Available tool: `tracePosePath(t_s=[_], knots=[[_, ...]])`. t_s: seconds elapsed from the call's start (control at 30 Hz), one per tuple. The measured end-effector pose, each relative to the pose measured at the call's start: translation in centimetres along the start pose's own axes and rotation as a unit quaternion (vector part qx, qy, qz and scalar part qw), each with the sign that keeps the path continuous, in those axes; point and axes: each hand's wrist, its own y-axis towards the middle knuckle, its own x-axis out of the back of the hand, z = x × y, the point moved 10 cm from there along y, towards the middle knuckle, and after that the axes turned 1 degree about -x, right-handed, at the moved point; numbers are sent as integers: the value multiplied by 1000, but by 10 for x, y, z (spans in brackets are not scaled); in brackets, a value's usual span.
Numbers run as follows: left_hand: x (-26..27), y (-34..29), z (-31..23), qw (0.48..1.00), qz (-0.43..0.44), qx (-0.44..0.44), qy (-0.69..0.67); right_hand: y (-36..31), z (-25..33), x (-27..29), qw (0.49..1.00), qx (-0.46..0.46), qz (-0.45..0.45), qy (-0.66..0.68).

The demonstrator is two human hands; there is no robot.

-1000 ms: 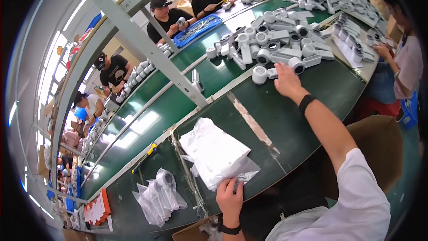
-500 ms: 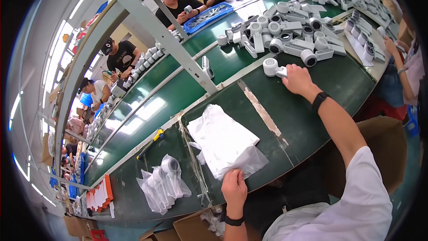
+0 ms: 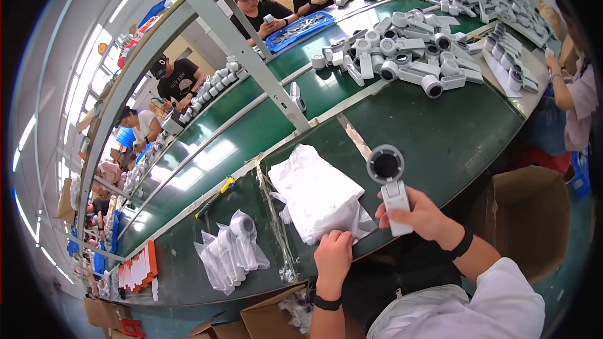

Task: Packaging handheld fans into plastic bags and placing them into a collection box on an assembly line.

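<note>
Device of light grey plastic (image 3: 396,196), with round ring-rimmed head, dark at the centre, and straight rectangular handle: clamped in the right hand (image 3: 427,215), with thumb laid over the handle and fingertips showing at its left side. Held with head toward the far side and dark opening facing up, over the near part of the dark green tabletop (image 3: 452,132), just right of a flat stack of thin white plastic bags (image 3: 317,185). At the near end of that stack, touching it, the left hand (image 3: 334,254), with fingers bent and close together; impossible to tell whether pinched on the plastic or only pressed against it. Black wristbands (image 3: 463,242) around both wrists.

Left of the stack, apart from it, a bundle of pale devices in clear plastic bags (image 3: 235,248). Just beyond, a slim yellow-and-dark hand tool (image 3: 217,196), lying aslant. Farther left, an orange box with white pieces (image 3: 139,270).

On the far right of the tabletop, a jumbled heap of light grey devices (image 3: 402,53). Beyond the tabletop, a glossy green conveyor belt (image 3: 242,141), with one lone grey device (image 3: 297,96) beside a white metal post (image 3: 251,63). At the far side, co-workers in black tops (image 3: 251,12), near a blue plastic tray of small parts (image 3: 300,31). Near right, below the table edge, an open brown cardboard box (image 3: 531,213).
</note>
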Motion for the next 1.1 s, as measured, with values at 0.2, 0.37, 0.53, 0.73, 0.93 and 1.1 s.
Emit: tracePosePath(t_s=[0.2, 0.37, 0.53, 0.73, 0.93, 1.1], knots=[[2, 1, 27, 973, -70, 87, -202, -17, -41, 9, 999, -39, -8, -25], [-16, -4, 48, 863, -59, 241, -441, -16, -55, -4, 989, -32, -37, -137], [-16, -4, 46, 820, -63, 253, -510, 0, -55, -14, 971, 46, -130, -193], [-10, -5, 52, 816, -97, 228, -522, 21, -57, -18, 957, 52, -168, -231], [1, -8, 61, 686, -185, 274, -649, 19, -45, 4, 930, 54, -218, -291], [0, -4, 55, 769, -168, 280, -550, 2, -22, -5, 927, 83, -162, -328]])
